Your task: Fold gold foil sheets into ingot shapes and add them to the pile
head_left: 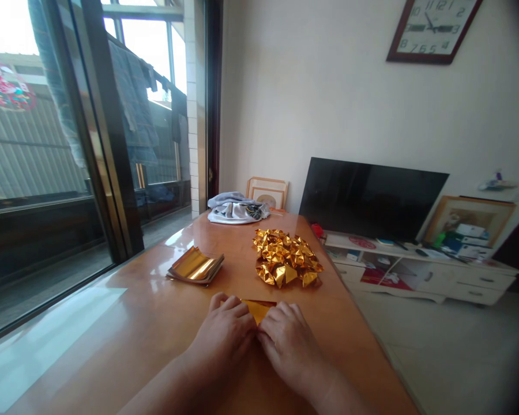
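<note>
Down near the table's front edge, the left hand (225,334) and right hand (288,340) lie knuckles-up side by side, fingers pressing flat a gold foil sheet (258,309) on the wooden table (155,323) — only its far corner shows between them. At eleven o'clock lies a stack of gold sheets (195,266); at one o'clock, a pile of folded gold pieces (285,257) — beyond, crumpled cloth (237,208).
</note>
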Demonstrator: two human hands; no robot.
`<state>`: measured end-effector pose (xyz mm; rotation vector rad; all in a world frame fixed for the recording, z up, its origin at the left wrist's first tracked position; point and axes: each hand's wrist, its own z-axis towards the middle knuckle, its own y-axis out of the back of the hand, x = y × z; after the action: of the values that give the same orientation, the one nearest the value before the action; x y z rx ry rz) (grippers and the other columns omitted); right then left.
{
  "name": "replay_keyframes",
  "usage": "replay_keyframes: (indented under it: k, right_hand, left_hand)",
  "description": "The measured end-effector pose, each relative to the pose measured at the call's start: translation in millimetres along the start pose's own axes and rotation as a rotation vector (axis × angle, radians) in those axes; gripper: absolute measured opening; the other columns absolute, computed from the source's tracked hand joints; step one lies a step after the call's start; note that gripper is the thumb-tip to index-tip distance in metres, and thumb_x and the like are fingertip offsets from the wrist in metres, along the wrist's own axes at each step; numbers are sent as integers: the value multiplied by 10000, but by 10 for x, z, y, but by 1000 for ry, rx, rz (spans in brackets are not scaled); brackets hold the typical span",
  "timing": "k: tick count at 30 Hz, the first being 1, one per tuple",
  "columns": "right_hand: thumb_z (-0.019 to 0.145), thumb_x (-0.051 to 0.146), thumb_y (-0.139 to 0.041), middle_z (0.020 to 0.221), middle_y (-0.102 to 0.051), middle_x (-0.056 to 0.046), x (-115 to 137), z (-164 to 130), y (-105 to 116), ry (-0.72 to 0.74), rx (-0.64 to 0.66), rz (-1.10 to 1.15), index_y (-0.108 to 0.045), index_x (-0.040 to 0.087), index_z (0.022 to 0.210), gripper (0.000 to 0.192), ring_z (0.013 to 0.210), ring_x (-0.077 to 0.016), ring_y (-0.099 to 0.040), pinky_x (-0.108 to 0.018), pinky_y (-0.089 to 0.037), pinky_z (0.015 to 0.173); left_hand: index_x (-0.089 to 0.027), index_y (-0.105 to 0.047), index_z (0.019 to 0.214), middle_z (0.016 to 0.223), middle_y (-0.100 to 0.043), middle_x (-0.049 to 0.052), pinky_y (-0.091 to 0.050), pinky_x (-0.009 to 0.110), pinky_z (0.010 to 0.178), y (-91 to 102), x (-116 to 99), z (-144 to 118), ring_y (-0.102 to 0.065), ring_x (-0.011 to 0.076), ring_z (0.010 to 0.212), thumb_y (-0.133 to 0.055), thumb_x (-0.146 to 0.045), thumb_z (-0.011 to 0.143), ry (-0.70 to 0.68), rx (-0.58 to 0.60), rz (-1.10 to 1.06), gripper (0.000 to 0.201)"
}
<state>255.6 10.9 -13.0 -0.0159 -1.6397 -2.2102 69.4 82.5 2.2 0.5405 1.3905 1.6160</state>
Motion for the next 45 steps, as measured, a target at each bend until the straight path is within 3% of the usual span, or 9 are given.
replay_keyframes:
  k: [15,18,20,25,29,32,37,41,45]
  right_hand:
    - [946,202,-600,845,-659,-7,-406,-24,183,-184,-67,-24,-646,223,759,193,876,-204,-540,-341,-339,787]
    - [917,275,-665,983,-675,-28,-357,-6,146,-159,-141,48,-687,243,942,46,956,-228,-550,-346,-369,841]
    - [839,323,-763,1054,-672,-35,-275,6,88,-114,-153,83,-678,249,1046,236,996,-247,-548,-352,-380,871]
    - [853,135,-679,892,-653,-13,-140,33,-50,-87,-177,70,-631,228,834,106,912,-221,-551,-334,-372,823]
    - [855,89,-631,830,-625,-14,-152,46,-69,-100,-243,37,-597,217,770,158,856,-207,-536,-328,-353,776]
    - [851,87,-626,799,-606,-13,-161,48,-65,-140,-305,-3,-573,216,750,172,833,-205,-526,-333,-340,760]
    - [870,103,-621,796,-598,-17,-112,38,-90,-143,-349,-45,-556,220,749,180,832,-212,-519,-343,-332,763]
    - [882,115,-623,811,-601,-18,-40,32,-128,-103,-338,-51,-556,221,757,177,838,-212,-518,-342,-327,748]
    - [863,88,-626,823,-604,-10,21,24,-162,-58,-321,-26,-554,221,762,181,840,-206,-514,-341,-331,747]
  left_hand:
    - [-228,-644,836,873,-646,22,-284,429,860,3,229,-69,-532,229,899,-471,-270,1013,116,-138,124,252]
    - [-231,-647,831,875,-651,20,-290,425,857,3,217,-66,-533,225,897,-468,-277,1018,100,-139,107,262]
    - [-229,-642,819,872,-653,20,-296,420,856,-14,184,-61,-534,220,893,-470,-283,1020,72,-139,89,269]
    - [-257,-658,852,883,-659,6,-325,407,860,-88,147,-49,-550,221,903,-513,-259,992,48,-157,21,202]
    - [-274,-647,1100,1069,-653,35,-376,392,905,-147,176,-41,-563,239,1009,-597,-256,929,126,-349,-87,179]
    - [-208,-613,924,936,-624,43,-415,346,815,-188,198,-36,-573,220,902,-558,-316,948,255,-502,-198,123]
    - [-195,-542,706,641,-528,-20,-350,268,577,-292,212,5,-492,152,614,-578,-560,913,474,-362,-583,422]
    - [-168,-596,703,642,-607,10,-363,264,567,-368,210,54,-551,164,620,-572,-676,872,566,-205,-853,536]
    - [-159,-603,682,626,-622,23,-389,263,571,-372,192,79,-560,163,608,-612,-690,827,615,-199,-959,551]
